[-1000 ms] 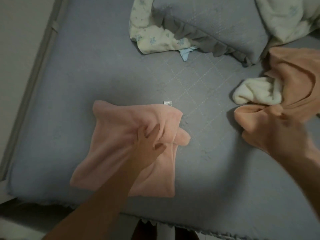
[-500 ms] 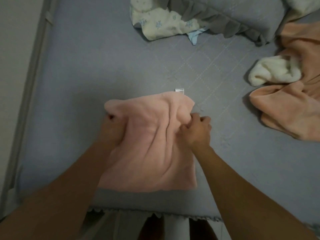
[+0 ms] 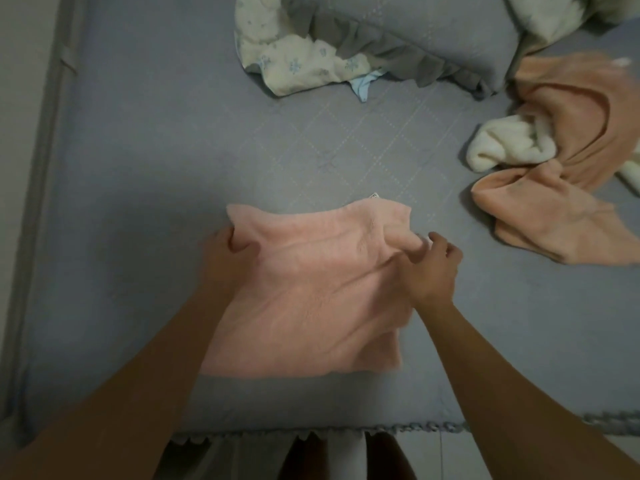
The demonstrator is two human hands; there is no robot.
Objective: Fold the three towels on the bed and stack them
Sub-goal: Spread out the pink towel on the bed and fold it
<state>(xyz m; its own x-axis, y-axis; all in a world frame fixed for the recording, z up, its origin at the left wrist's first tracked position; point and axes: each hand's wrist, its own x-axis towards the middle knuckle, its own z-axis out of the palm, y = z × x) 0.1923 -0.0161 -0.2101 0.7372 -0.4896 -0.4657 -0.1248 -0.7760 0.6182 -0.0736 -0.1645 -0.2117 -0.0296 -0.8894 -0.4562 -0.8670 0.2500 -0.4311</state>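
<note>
A pink towel (image 3: 311, 292) lies folded on the grey bed cover (image 3: 145, 161) near the front edge, with a small white tag at its far edge. My left hand (image 3: 225, 254) pinches its far left corner. My right hand (image 3: 433, 265) pinches its far right corner. At the right lies a crumpled orange towel (image 3: 561, 209), and a cream towel (image 3: 505, 147) sits bunched against it.
A grey ruffled pillow (image 3: 415, 39) and a pale floral blanket (image 3: 294, 60) lie at the far side. The bed's left edge meets a wall (image 3: 20, 133). The frilled front edge (image 3: 346, 429) runs below the pink towel.
My right hand came over from the orange towel to the pink towel's right corner. My left hand shifted from the towel's middle to its left corner. The towel now looks flatter.
</note>
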